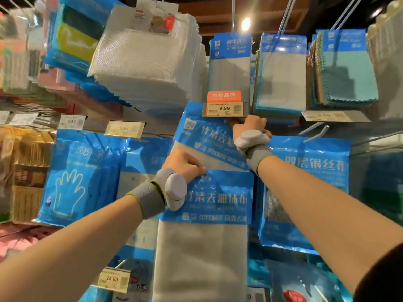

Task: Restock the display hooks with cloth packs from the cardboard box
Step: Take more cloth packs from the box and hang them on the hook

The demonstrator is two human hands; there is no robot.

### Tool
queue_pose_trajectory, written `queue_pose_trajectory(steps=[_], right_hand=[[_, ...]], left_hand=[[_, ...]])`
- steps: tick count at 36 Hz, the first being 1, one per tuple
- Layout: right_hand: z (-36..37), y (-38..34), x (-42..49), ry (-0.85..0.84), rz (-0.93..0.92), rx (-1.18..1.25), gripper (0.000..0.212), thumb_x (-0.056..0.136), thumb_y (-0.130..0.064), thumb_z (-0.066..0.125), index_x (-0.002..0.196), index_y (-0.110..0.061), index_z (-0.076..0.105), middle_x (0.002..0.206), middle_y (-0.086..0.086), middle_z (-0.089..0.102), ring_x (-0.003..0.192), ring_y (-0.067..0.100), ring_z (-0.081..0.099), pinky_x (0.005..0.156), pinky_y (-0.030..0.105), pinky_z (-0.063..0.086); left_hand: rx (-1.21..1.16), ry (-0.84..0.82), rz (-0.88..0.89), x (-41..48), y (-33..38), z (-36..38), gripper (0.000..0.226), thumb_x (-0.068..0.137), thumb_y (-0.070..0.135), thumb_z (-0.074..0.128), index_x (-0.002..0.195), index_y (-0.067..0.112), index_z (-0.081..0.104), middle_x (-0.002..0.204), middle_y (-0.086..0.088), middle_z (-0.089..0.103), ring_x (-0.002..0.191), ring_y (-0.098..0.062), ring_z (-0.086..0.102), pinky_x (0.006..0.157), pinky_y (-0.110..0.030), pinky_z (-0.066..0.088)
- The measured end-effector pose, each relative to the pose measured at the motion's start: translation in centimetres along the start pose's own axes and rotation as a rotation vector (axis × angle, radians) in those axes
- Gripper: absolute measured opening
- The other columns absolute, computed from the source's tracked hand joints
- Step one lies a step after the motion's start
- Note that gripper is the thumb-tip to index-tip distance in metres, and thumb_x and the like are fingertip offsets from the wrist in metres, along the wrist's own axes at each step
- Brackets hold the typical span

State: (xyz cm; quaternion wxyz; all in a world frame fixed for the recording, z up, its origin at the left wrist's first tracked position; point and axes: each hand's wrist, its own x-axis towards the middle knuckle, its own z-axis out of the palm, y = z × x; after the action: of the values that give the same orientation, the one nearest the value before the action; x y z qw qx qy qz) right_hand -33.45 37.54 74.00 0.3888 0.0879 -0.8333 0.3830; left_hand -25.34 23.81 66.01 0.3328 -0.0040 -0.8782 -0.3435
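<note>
A shop wall of hanging cleaning goods fills the view, seen from a person's head as both bare forearms reach up toward it.

At about nine o'clock hangs a blue glove pack [72,177] printed with a white hand outline, with a price tag [124,128] just above it at ten o'clock.

Moving toward the centre, the left hand [185,165] is clenched on the top edge of a cloth pack [209,205], a blue header card over pale grey cloth that hangs down toward six o'clock. A grey wrist band with a padded lump sits on that wrist.

Just above, at about twelve o'clock, a second cloth pack [202,136] of the same kind tilts leftward, its top tucked under an orange-topped shelf label [224,105] reading 9.99. The right hand [250,125] is at that pack's upper right corner, beside the label; its fingers curl over the top, but whether they grip the pack or the hook behind it I cannot tell. The hook itself is hidden.

At three o'clock hangs a silver-mesh cloth pack [309,171], with a bare hook [316,132] just above.

The cardboard box is out of sight.

This looks like the hanging step: the upper pack is being threaded onto its hook. Next, its header hole needs lining up with the hook tip, then a push back.
</note>
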Motion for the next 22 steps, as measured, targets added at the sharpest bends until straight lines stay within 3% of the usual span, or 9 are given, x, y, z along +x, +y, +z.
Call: queue_pose_trajectory(steps=[3,7,12,15,18,20,22], right_hand=[[0.0,-0.6,0.6,-0.004,0.047,0.019,0.031,0.093,-0.018,0.046,0.121,-0.008,0.052,0.131,0.011,0.047,0.129,0.023,0.038,0.106,0.035,0.028],[0.3,-0.3,1.2,-0.013,0.022,-0.028,0.034,0.094,-0.029,0.049,0.121,-0.009,0.052,0.130,0.009,0.046,0.129,0.023,0.038,0.105,0.033,0.028],[1.1,1.5,1.2,-0.117,-0.131,-0.076,0.035,0.091,-0.030,0.052,0.125,-0.031,0.056,0.139,0.010,0.044,0.129,0.032,0.037,0.106,0.040,0.031],[1.9,1.7,1.1,0.034,-0.164,-0.139,0.033,0.088,-0.047,0.053,0.120,-0.041,0.056,0.141,0.002,0.035,0.128,0.030,0.031,0.104,0.044,0.027],[2.9,3.8,0.5,0.027,-0.060,-0.067,0.061,0.078,-0.065,0.057,0.132,-0.044,0.039,0.148,0.001,0.015,0.129,0.032,0.026,0.104,0.045,0.027],[3.9,5.9,0.0,-0.085,-0.025,0.131,0.081,0.073,-0.063,0.065,0.139,-0.048,0.019,0.148,0.006,0.012,0.132,0.034,0.029,0.107,0.044,0.027],[5.1,7.6,-0.7,-0.173,-0.040,0.383,0.093,0.072,-0.050,0.074,0.140,-0.046,0.011,0.145,0.010,0.017,0.131,0.027,0.033,0.107,0.042,0.029]], left_hand=[[0.010,-0.012,0.009,0.1,-0.1,0.0,0.012,0.084,0.026,0.065,0.076,0.022,0.073,0.081,0.004,0.063,0.083,-0.013,0.054,0.068,-0.022,0.043],[0.020,-0.010,-0.001,0.4,-0.4,0.2,0.010,0.082,0.024,0.067,0.076,0.021,0.074,0.087,0.003,0.066,0.089,-0.015,0.057,0.077,-0.027,0.046],[0.009,-0.012,-0.035,0.9,-0.8,0.5,0.009,0.082,0.024,0.067,0.075,0.025,0.072,0.089,0.002,0.067,0.092,-0.018,0.059,0.078,-0.028,0.047],[0.017,0.001,-0.051,0.9,-1.0,0.5,0.008,0.082,0.026,0.067,0.080,0.024,0.074,0.094,0.000,0.069,0.093,-0.019,0.059,0.080,-0.029,0.048],[0.035,0.008,-0.065,0.9,-1.5,0.7,0.009,0.082,0.026,0.067,0.082,0.023,0.076,0.097,-0.001,0.070,0.095,-0.021,0.060,0.085,-0.033,0.051],[0.046,0.013,-0.074,0.9,-1.7,0.7,0.010,0.081,0.027,0.068,0.084,0.022,0.076,0.099,-0.001,0.070,0.097,-0.021,0.060,0.088,-0.035,0.051],[0.059,0.018,-0.088,1.0,-2.1,1.0,0.012,0.081,0.029,0.068,0.085,0.022,0.076,0.100,-0.001,0.070,0.098,-0.021,0.061,0.090,-0.036,0.051]])
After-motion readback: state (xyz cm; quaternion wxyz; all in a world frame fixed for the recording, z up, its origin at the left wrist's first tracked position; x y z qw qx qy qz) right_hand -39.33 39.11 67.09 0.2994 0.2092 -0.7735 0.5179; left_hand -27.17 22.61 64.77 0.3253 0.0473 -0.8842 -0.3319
